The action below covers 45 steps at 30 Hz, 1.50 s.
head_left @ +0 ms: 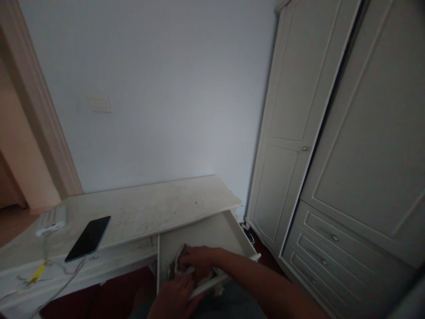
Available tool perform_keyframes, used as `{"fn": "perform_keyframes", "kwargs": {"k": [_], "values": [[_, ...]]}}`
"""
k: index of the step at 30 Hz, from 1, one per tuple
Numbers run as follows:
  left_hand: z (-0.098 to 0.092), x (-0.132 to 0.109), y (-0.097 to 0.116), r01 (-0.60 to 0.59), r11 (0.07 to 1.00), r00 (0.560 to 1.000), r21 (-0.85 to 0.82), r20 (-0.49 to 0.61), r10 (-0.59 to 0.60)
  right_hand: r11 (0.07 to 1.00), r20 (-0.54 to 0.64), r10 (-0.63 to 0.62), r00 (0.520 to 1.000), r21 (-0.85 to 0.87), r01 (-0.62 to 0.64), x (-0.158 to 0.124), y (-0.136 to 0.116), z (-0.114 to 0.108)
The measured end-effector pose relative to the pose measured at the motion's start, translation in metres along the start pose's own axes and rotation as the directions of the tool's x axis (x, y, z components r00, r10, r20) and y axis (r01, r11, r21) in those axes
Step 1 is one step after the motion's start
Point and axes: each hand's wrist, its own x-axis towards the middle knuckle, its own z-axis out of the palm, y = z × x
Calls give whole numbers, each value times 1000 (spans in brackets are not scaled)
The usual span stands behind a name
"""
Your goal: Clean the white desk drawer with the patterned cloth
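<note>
My right hand (198, 260) reaches into an open white drawer (241, 235) under the desk top and presses, fingers curled, on a crumpled pale cloth (181, 261) lying inside. My left hand (172, 299) is at the drawer's front edge at the bottom of the view, fingers wrapped over the front rim (209, 287). Part of the cloth is hidden under my right hand.
A white desk (149, 208) stands against a pale wall. A dark phone (88, 238) lies on it at the left with a cable, beside a white power strip (51, 220). A tall white wardrobe (332, 146) with drawers stands on the right. A doorway is at the far left.
</note>
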Motion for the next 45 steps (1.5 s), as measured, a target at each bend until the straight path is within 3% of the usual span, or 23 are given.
{"fn": "perform_keyframes", "kwargs": {"k": [2,5,9,14,17,20,25,31,35,38,45], "values": [[-6,0,2,11,999,1000,-33,18,-10,999,16,49,999,12,-49,-19,13,-4],[-10,-1,4,4,999,1000,-53,25,-2,973,44,227,973,31,-228,-46,37,-16],[-5,-2,2,-31,999,999,-20,-11,31,858,-120,512,851,124,-499,-67,69,-33],[3,-2,0,-59,998,996,25,-63,61,762,-277,647,710,236,-603,-46,75,-33],[5,-2,0,-63,998,995,30,-81,65,747,-333,665,668,290,-599,-12,60,-26],[5,-3,1,-61,997,995,43,-76,64,785,-353,619,702,304,-539,26,38,-22],[5,-2,0,-59,998,994,37,-95,62,892,-303,433,849,278,-356,74,3,-14],[4,-2,1,-52,998,991,20,-120,54,989,-172,89,981,129,-67,72,-6,0],[3,-1,5,-39,999,988,-1,-151,39,989,-65,-115,991,81,120,61,-8,2],[3,-2,6,-35,999,984,-2,-175,34,978,-2,-188,982,91,187,57,-13,3],[7,-3,1,-35,999,995,18,-97,36,944,-11,-322,947,71,322,30,-7,6]]}}
